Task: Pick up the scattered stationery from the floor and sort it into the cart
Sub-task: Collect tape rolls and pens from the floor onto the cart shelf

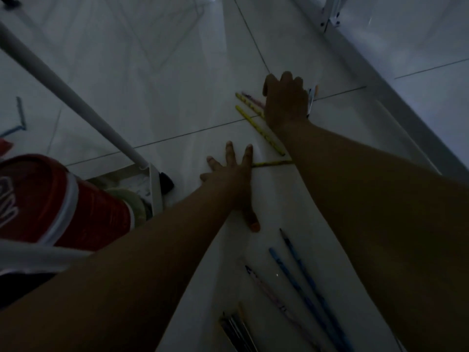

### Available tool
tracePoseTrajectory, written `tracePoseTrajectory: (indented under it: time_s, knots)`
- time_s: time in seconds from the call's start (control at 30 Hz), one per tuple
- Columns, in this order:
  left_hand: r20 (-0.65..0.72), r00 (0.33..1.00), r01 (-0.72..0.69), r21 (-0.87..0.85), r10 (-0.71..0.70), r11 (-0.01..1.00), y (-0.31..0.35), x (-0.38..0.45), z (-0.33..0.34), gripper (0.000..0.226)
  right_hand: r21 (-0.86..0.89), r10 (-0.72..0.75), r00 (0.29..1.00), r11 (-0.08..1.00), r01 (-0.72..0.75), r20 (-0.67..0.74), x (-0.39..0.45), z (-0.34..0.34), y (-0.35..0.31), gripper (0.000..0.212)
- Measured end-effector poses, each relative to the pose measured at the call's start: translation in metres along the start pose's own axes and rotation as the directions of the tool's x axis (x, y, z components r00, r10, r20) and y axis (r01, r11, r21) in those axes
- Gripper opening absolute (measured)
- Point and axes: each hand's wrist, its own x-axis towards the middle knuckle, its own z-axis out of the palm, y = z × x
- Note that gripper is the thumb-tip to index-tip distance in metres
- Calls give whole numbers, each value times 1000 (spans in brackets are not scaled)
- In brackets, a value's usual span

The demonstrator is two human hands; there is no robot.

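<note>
While the left hand lies flat on the pale tiled floor with fingers spread and grasping nothing, the right hand reaches farther out, curled over several pencils; whether it grips them I cannot tell. Yellow pencils lie between the two hands, one touching the left hand's fingers. Blue pencils lie nearer the body, between the forearms. Left of the left hand stands the white cart.
</note>
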Motion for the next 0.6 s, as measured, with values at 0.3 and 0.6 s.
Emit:
tracePoseTrajectory:
  time_s: [0.3, 0.6]
  knots:
    - [-330, 863, -231, 414, 381, 881, -5, -80, 28, 103, -40, -212, 977, 976, 213, 32, -60, -104, -20, 30]
    - [-179, 741, -483, 527, 647, 700, -55, -191, 12, 59, -221, -306, 922, 907, 358, 236, -128, -214, -64, 31]
